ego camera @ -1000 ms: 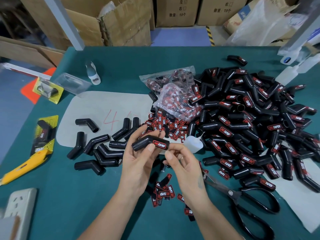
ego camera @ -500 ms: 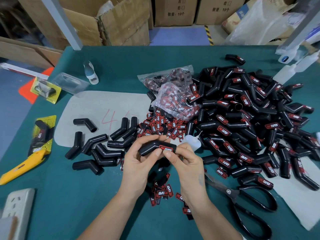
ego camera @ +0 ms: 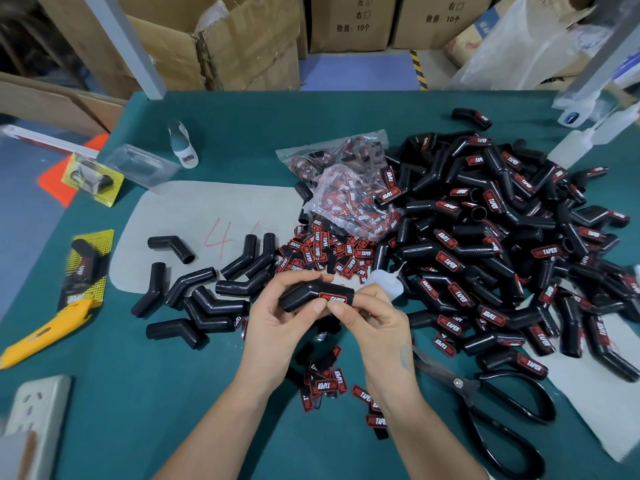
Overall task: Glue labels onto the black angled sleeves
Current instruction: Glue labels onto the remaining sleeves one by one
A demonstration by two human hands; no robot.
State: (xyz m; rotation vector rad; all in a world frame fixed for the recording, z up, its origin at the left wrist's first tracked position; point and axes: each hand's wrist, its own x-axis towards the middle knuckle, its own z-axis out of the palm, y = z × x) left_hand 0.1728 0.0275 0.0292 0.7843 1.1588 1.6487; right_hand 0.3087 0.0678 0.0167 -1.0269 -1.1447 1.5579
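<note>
Above the near middle of the bench (ego camera: pixel 145 427), both hands hold one sleeve (ego camera: pixel 313 295). The left hand (ego camera: pixel 277 327) wraps its fingers around the left leg of the sleeve, so its grip is closed on it. The right hand (ego camera: pixel 375 322) pinches the right leg, and its thumb presses the label (ego camera: pixel 334 299) there. The long axis of this leg runs left to right, with the label lying along it and facing the person. I judge that the right thumb is the nearer one to rub the label flat. Plain sleeves (ego camera: pixel 207 299) wait to the left; the labelled pile (ego camera: pixel 485 258) lies to the right, and loose labels (ego camera: pixel 325 252) are just beyond the hands.
</note>
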